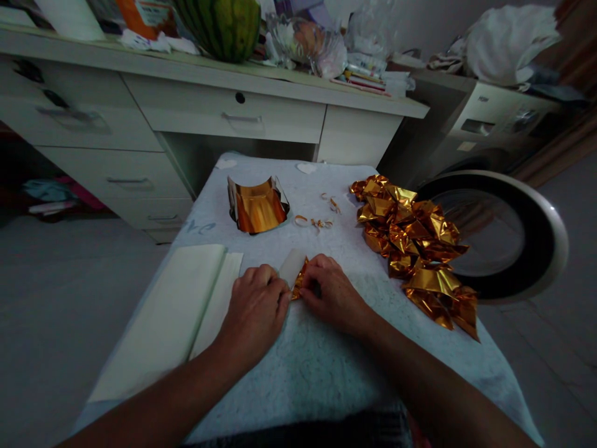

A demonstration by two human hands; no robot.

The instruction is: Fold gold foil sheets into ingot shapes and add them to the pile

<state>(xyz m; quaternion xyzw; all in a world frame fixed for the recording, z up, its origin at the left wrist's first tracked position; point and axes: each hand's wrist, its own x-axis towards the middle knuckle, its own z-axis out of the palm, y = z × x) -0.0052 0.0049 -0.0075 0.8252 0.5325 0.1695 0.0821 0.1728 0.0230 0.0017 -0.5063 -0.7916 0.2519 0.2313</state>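
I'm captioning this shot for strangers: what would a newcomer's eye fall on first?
Probably the heap of crinkled gold foil glinting along the right side of the cloth-covered table. Next, perhaps, near the table's middle, the right hand pinching a small gold foil piece, with the left hand close beside it. Beyond, a striped watermelon sits on the white counter.
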